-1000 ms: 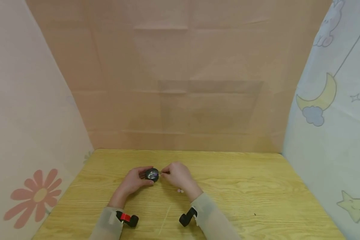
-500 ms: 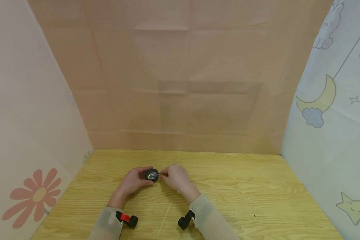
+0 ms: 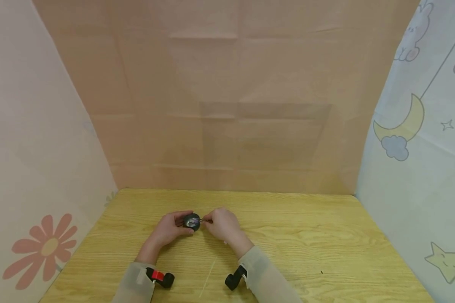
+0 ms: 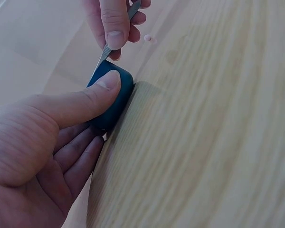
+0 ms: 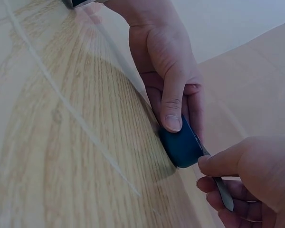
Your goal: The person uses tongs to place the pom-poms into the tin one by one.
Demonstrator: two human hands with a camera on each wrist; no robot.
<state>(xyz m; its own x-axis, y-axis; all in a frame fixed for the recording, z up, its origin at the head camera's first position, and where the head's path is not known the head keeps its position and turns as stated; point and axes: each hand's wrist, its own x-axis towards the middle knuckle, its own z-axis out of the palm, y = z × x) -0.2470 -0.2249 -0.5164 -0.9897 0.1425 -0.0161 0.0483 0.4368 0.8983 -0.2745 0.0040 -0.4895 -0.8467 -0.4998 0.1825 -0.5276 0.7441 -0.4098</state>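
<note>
Left of centre at the wooden table (image 3: 307,235), the left hand (image 3: 168,230) grips a small, round, dark case (image 3: 191,222). The thumb presses the near side of the case; fingers extend along its far side and are partly hidden behind it. The grip is closed to the width of the case. The face of the case shows a light, glossy area with a purplish tint; its contents are too small to identify. Whether the bottom edge bears on the table cannot be confirmed.

To the right of the case, the right hand (image 3: 223,225) pinches metal tweezers (image 5: 224,194) between thumb and fingers, with no visible gap at the hold. The tweezers' rear end projects past the fingers; the front end reaches the rim and face of the case. The tips cannot be made out in the wrist views, so their exact contact is undetermined.

Small pale pieces (image 4: 149,39) lie on the table near the right hand; in the head view the right wrist covers most of them. A dark speck (image 3: 322,272) lies near and well to the right. Both sleeves (image 3: 271,273) are cut off by the near edge of the head view. Each cuff carries a black device (image 3: 235,278).
</note>
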